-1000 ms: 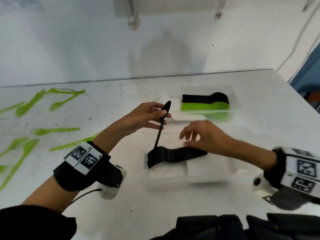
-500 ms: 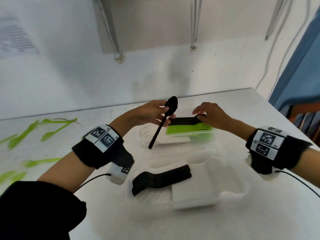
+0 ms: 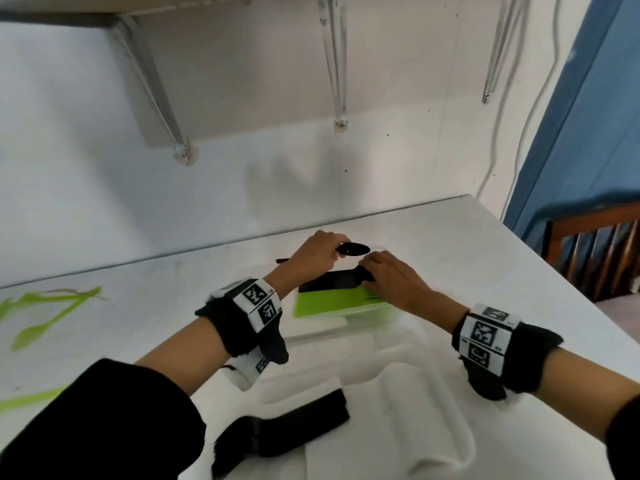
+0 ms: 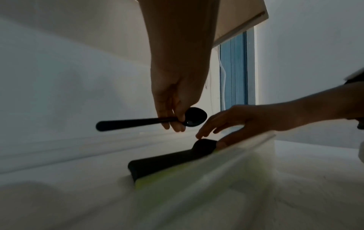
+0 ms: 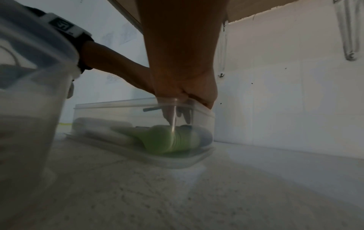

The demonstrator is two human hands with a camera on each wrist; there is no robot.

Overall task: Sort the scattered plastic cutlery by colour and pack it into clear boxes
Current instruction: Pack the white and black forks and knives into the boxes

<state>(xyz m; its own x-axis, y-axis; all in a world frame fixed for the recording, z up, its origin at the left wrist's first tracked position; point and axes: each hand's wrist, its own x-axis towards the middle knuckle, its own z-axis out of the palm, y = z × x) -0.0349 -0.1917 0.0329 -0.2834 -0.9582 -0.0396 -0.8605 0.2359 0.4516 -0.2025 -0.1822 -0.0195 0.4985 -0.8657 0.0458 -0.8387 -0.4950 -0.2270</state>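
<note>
The left hand [image 3: 313,256] pinches a black spoon [image 4: 149,121] near the neck, just behind the bowl, with thumb and fingertips curled round it. The spoon lies roughly level in the air, bowl toward the right hand, handle pointing away to the left. It hangs above the far clear box [image 5: 110,107], not touching it.

The right hand [image 3: 391,278] reaches down into that same box, fingers bent, with the fingertips [image 4: 199,135] resting on the bowl end of a stack of black spoons [image 3: 330,280]. Whether it grips the stack or only presses on it cannot be told. The black stack sits along the far side of the box, with a stack of green spoons [image 3: 332,301] just beside it on the near side.

A second clear box [image 3: 429,386] stands nearer the person and holds a bundle of black forks [image 3: 284,434]. Loose green cutlery [image 3: 52,315] lies scattered on the white table [image 3: 485,258], well apart to the left.
</note>
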